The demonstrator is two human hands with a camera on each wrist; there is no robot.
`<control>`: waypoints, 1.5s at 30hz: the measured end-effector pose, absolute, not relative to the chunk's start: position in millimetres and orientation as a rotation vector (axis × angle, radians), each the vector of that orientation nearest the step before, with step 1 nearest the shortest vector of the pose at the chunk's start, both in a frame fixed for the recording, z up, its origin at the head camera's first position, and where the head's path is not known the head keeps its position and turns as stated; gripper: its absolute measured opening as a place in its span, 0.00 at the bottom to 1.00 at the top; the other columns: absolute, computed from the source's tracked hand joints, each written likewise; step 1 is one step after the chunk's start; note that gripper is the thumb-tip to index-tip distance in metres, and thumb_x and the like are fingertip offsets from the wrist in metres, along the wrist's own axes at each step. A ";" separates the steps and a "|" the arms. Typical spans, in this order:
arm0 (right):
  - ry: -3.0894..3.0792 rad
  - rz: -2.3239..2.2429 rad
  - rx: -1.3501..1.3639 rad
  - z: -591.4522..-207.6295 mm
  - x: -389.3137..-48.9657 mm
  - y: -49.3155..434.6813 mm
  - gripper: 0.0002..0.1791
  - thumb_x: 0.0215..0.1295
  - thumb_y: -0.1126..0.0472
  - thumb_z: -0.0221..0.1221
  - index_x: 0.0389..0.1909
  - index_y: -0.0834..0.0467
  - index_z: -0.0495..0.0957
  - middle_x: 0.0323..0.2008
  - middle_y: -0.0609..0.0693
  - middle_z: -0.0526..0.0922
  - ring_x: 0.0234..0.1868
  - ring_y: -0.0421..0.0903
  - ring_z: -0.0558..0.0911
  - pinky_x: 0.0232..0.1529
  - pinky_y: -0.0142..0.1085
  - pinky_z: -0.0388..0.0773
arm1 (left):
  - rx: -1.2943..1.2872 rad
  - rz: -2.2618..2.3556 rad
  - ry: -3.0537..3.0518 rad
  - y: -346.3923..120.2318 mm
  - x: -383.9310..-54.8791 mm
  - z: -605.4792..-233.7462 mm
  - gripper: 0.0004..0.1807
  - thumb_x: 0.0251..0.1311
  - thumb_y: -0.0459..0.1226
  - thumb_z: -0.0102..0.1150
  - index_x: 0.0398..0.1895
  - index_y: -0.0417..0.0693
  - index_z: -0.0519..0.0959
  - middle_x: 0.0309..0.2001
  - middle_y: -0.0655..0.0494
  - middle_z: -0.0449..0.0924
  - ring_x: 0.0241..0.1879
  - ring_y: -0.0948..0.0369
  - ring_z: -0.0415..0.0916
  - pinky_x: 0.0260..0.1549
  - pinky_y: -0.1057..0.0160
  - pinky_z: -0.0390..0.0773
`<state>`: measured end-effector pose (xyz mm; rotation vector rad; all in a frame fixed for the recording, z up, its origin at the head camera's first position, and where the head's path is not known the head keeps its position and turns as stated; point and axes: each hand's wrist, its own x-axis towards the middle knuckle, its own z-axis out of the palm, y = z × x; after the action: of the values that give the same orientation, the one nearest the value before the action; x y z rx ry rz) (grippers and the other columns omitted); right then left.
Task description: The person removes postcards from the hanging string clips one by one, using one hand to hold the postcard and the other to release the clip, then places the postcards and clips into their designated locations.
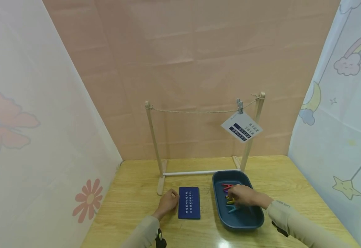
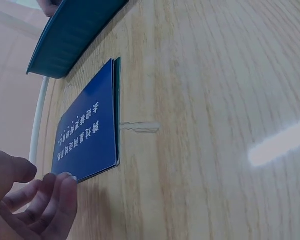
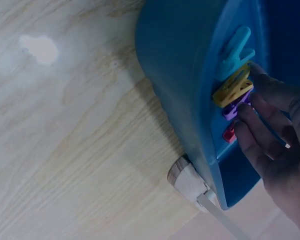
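In the head view my right hand (image 1: 241, 195) reaches into a blue plastic basin (image 1: 238, 225). Its thumb and index finger pinch the handle end of a yellow clothespin (image 3: 233, 90), seen in the right wrist view. Beside that lie a turquoise clothespin (image 3: 235, 54), a purple clothespin (image 3: 235, 107) and a red clothespin (image 3: 230, 133), partly hidden by fingers. My left hand (image 1: 169, 200), fingers loosely curled and holding nothing, rests on the table beside a stack of dark blue cards (image 1: 189, 203) with white writing; in the left wrist view its fingertips are close to the stack's edge.
Behind the basin and cards stands a wooden frame (image 1: 154, 137) with a string (image 1: 193, 112) across its top. A grey clothespin (image 1: 240, 106) holds a white printed card (image 1: 241, 127) on the string near the right post. A white rod (image 1: 199, 172) joins the frame's feet.
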<state>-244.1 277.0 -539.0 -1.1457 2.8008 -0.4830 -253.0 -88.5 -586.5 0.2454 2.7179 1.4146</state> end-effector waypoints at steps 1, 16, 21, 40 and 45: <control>2.820 -0.489 -1.169 -538.2 -245.0 277.3 0.12 0.50 0.67 0.74 0.30 0.56 0.79 0.25 0.40 0.76 0.26 0.32 0.70 0.25 0.29 0.72 | 0.264 1.435 2.711 -88.0 -253.8 -585.9 0.04 0.68 0.34 0.55 0.38 0.41 0.74 0.15 0.57 0.74 0.12 0.65 0.69 0.11 0.69 0.67; 3.348 -0.636 -1.231 -521.0 -259.4 267.6 0.18 0.64 0.60 0.66 0.18 0.44 0.70 0.19 0.33 0.63 0.17 0.29 0.61 0.16 0.25 0.62 | 0.434 1.787 2.583 -65.8 -255.9 -559.7 0.07 0.68 0.30 0.54 0.45 0.36 0.71 0.25 0.49 0.77 0.17 0.62 0.77 0.15 0.61 0.81; 3.477 -0.603 -1.241 -507.6 -265.2 268.8 0.15 0.69 0.55 0.61 0.20 0.48 0.76 0.20 0.38 0.70 0.17 0.30 0.65 0.15 0.26 0.66 | 0.343 1.744 2.573 -61.2 -259.0 -552.9 0.10 0.67 0.32 0.56 0.49 0.37 0.73 0.28 0.51 0.77 0.19 0.59 0.78 0.20 0.53 0.83; 3.678 -0.708 -1.551 -447.0 -274.1 256.2 0.17 0.68 0.57 0.57 0.17 0.52 0.78 0.17 0.42 0.73 0.14 0.35 0.69 0.12 0.28 0.62 | 0.379 1.818 2.482 -28.9 -271.5 -526.6 0.11 0.65 0.31 0.55 0.50 0.40 0.73 0.32 0.51 0.76 0.26 0.43 0.83 0.22 0.52 0.84; 3.648 -0.688 -1.696 -430.8 -278.1 249.8 0.25 0.75 0.52 0.50 0.17 0.54 0.78 0.16 0.43 0.74 0.12 0.36 0.69 0.11 0.28 0.60 | 0.395 1.819 2.458 -26.5 -269.5 -521.1 0.12 0.66 0.31 0.55 0.51 0.41 0.73 0.33 0.52 0.76 0.28 0.45 0.83 0.23 0.51 0.85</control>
<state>-278.1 249.8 -430.8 -1.6959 3.6485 -0.6881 -269.5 -26.5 -521.1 0.3951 2.4583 1.8185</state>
